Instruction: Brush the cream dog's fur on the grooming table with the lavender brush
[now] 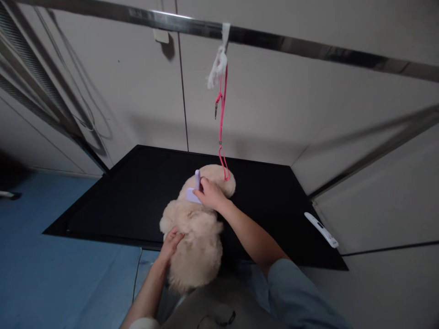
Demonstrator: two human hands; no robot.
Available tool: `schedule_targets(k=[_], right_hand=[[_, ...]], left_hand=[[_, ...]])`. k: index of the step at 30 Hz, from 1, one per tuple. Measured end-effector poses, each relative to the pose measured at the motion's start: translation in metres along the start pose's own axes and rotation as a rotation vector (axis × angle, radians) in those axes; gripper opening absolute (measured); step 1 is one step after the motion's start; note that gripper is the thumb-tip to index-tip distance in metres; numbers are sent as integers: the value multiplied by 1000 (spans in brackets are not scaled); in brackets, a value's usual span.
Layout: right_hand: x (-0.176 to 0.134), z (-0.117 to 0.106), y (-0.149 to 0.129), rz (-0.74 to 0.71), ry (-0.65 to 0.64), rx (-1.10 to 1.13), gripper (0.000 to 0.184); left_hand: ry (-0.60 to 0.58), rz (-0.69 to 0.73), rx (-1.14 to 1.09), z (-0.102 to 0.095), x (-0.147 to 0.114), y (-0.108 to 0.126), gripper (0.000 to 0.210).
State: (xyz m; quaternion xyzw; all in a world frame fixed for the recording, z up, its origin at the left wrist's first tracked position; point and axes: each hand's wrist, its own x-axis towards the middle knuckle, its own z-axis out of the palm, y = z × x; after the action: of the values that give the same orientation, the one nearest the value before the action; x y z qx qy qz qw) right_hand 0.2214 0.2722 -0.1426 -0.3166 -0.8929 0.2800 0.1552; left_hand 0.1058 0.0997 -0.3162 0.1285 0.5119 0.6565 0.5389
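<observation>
A fluffy cream-coloured dog (196, 267) is on the black table, its near end close to my body. My right hand (211, 194) is closed around a lavender slicker brush (194, 195), whose flat head lies against the fur of the dog's back. The bristles are hidden. Lower down, my left hand (172, 243) grips the dog's side, with the fingertips partly sunk in the fur. A pink leash (222, 109) hangs from above, and its lower loop reaches the dog's far end.
The black grooming table (130, 192) stands against pale wall panels. A metal bar (291, 45) crosses above it, with a white cloth tie (218, 64) knotted on. At the table's right edge lies a white clipper-like device (321, 230). Blue floor (51, 269) shows at left.
</observation>
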Motion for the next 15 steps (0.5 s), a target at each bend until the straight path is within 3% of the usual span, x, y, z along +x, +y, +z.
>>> schedule_targets(k=[3,4,8,12,13,15], right_hand=[[-1,-2,-1,-132,-235,9,19],[-1,-3,-2,-133,-256,2,19],[-2,-7,-4,-1,22,-61,16],[-5,-1,-5,-161,-254,-52,21],[-6,1,-5,-144,-242,-56,20],[-7,2,-7,-47,-68,-71,18]], left_hand=[[-22,14,14,-2,1,1,58],[-21,8,17,-3,2,2,58],[-19,9,11,-6,3,0,53],[-41,20,-13,-10,6,-6,58],[-42,13,-12,-11,7,-7,58],[-22,4,5,-13,9,-10,57]])
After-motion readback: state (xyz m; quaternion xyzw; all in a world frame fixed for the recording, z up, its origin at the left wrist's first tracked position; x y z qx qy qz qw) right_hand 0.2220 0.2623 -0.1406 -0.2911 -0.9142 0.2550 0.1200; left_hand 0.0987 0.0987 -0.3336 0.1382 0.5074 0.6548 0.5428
